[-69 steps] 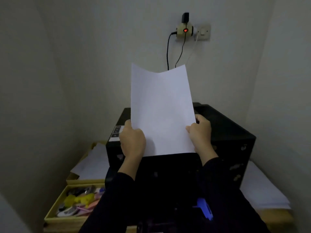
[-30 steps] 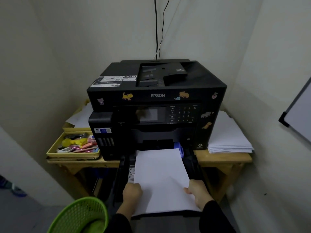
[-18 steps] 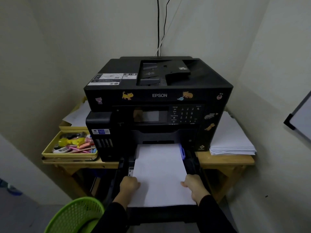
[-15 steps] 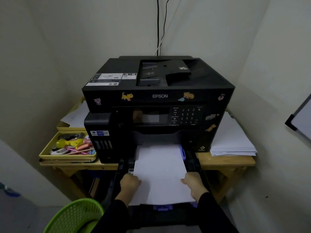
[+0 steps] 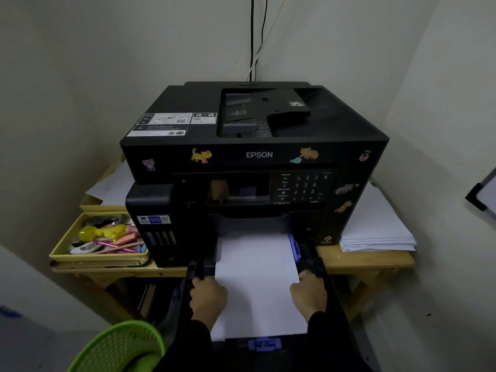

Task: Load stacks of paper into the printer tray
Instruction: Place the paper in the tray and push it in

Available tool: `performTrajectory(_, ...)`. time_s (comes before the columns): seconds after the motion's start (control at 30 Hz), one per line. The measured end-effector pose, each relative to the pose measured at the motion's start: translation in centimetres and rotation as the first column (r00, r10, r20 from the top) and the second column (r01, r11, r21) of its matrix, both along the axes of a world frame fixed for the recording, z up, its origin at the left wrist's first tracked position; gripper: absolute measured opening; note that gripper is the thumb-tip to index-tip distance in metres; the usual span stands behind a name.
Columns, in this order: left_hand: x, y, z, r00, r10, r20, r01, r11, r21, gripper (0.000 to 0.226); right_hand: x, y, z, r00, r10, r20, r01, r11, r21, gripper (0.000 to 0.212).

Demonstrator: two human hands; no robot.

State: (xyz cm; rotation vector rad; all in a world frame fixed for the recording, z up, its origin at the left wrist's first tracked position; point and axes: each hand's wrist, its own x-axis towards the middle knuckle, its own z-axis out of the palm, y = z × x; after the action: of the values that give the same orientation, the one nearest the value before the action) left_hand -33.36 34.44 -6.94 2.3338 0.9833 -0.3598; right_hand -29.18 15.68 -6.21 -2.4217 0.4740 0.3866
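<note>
Paper stack (image 5: 257,275), white. Lies flat in the pulled-out printer tray (image 5: 308,257), at 6 o'clock of the printer (image 5: 257,154). Reaches with the far edge just under the front opening of the machine. Stops with the near edge just before the blue front guide (image 5: 264,344) of the tray. On the 3 o'clock side, touches a blue side guide (image 5: 294,248) or stands just beside it; cannot tell which.

Left grip (image 5: 209,296): closed on the 9 o'clock edge of the stack, fingers curled at that edge, back of the hand up. Right grip (image 5: 308,294): the same on the 3 o'clock edge, fingers curled, knuckles close to the black tray wall. Both in dark sleeves, reaching in from 6 o'clock.

Printer: black, with the word EPSON and small animal stickers on the front. Stands on a wooden surface (image 5: 362,260) in a corner of pale walls. At 3 o'clock of it, on the same surface, a pile of white sheets (image 5: 375,232). At 9 o'clock, a yellow box (image 5: 99,257) with pens and other small coloured things. Behind this, at about 10 o'clock, some loose sheets (image 5: 112,183). At 12 o'clock, two dark cables (image 5: 252,36) going up the wall. At 7 o'clock of the tray, lower down, a green mesh basket (image 5: 118,347).
</note>
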Motion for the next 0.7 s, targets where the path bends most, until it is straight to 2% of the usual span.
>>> performTrajectory(0.1,-0.2,0.0,0.3,0.995,-0.088,-0.046,0.090,0.995,0.040,0.051,-0.1,-0.1,-0.2,0.999,0.043,-0.002,-0.043,0.998,-0.045,0.033)
performTrajectory(0.17,-0.5,-0.1,0.5,0.977,-0.183,-0.110,0.187,0.982,0.028,0.073,-0.1,-0.3,-0.3,0.994,0.101,-0.042,-0.102,0.994,-0.030,0.042)
performTrajectory(0.27,-0.9,-0.3,0.8,0.923,-0.315,-0.223,0.320,0.947,-0.012,0.116,-0.1,-0.9,0.0,0.956,0.238,-0.169,-0.240,0.971,0.013,0.090)
performTrajectory(0.33,-1.3,-0.8,1.1,0.868,-0.397,-0.300,0.416,0.910,0.000,0.128,-0.4,-0.9,0.5,0.898,0.366,-0.246,-0.382,0.924,-0.017,0.113)
performTrajectory(0.43,-1.7,-1.5,1.1,0.836,-0.429,-0.343,0.472,0.880,0.050,0.128,-1.1,-0.5,0.3,0.845,0.452,-0.286,-0.497,0.861,-0.108,0.123)
performTrajectory(0.6,-2.2,-1.6,1.0,0.856,-0.431,-0.284,0.452,0.892,0.007,0.126,-2.1,-0.9,-0.6,0.861,0.455,-0.228,-0.487,0.867,-0.105,0.125)
performTrajectory(0.7,-2.9,-1.8,1.0,0.817,-0.485,-0.314,0.513,0.858,0.011,0.127,-3.0,-1.2,-0.6,0.832,0.503,-0.233,-0.540,0.832,-0.132,0.124)
